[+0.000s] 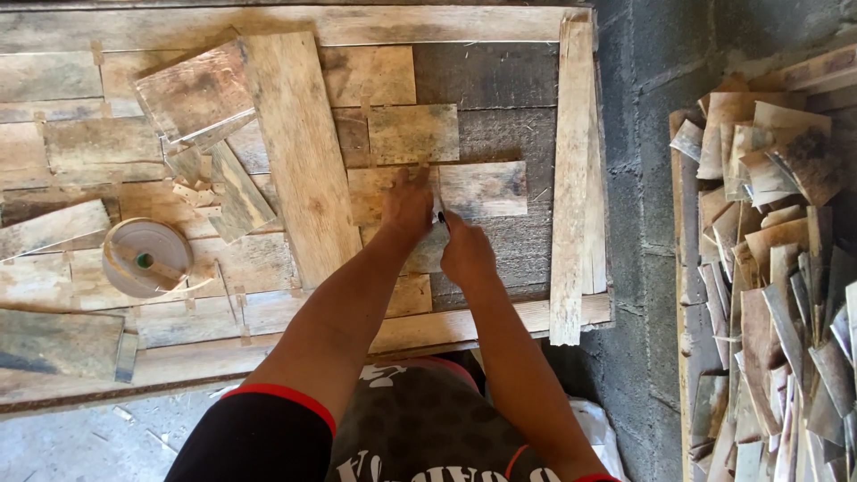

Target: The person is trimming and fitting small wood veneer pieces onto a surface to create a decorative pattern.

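My left hand point(407, 207) presses flat on thin wooden veneer sheets point(482, 187) laid on a wooden work table point(500, 27). Beside it, my right hand point(466, 253) is closed around a small dark-handled tool point(442, 217) whose tip meets the seam between two veneer sheets. A long wooden board point(299, 152) lies diagonally just left of my left hand. The tool's blade is mostly hidden by my fingers.
A roll of pale tape point(145, 257) sits at the left of the table, with loose veneer offcuts point(210, 192) near it. A narrow plank point(571, 178) runs along the table's right edge. A stack of veneer pieces point(777, 268) stands at the right by a grey block wall point(643, 54).
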